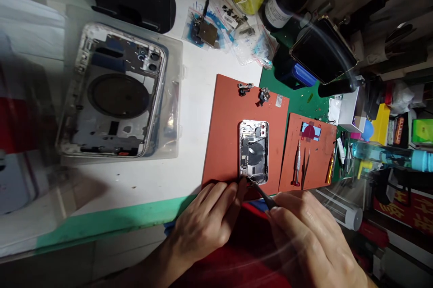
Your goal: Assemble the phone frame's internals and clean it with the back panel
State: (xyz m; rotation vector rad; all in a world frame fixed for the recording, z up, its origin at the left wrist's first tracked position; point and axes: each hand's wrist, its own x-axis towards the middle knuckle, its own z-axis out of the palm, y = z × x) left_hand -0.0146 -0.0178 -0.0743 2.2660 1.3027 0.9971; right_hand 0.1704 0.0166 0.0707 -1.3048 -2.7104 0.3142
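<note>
An opened phone housing (256,155) with circuit parts inside lies on an orange-red mat (223,134). My left hand (211,216) rests at the mat's front edge, fingers curled together, the index fingertip at the housing's lower left corner; whether it pinches anything is hidden. My right hand (304,229) is closed on a dark, thin tool (267,197), whose tip reaches the housing's bottom edge near the left fingertip. Small metal parts (264,96) sit behind the housing on the same mat.
On a smaller mat (287,162) at the right are a silver screwdriver (297,164), tweezers (305,168) and a gold screwdriver (330,167). A large phone frame in a clear case (181,98) lies left. Bags of parts (250,40) and bottles (282,4) stand behind.
</note>
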